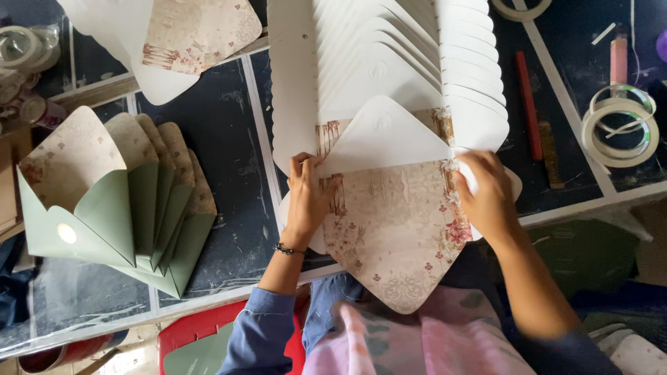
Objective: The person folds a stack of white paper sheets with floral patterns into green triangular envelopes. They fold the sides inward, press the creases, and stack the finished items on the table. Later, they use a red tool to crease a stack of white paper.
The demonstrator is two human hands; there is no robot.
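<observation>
Head view shows an open white envelope (389, 208) lying on the dark worktable (222, 146), at its near edge in front of the person. Its inside is lined with pale paper printed with faded beige scenery and small red flowers. The long, rounded flap lies open and points toward the person, its tip hanging over the table edge above their lap. A white triangular flap, folded down, points away, toward the fanned row of white envelopes (417, 62) it overlaps. So the long axis runs from far to near, tilted slightly to the person's right.

Left hand (308, 201) lies flat on the envelope's left edge, fingers together and pressing down on the fold. Right hand (486, 198) covers the right corner, fingers curled over a white side flap; whether it pinches it I cannot tell.

To the left stands a fan of green envelopes (118, 208) with the same floral lining. Rolls of tape (620, 128) lie at the far right.
</observation>
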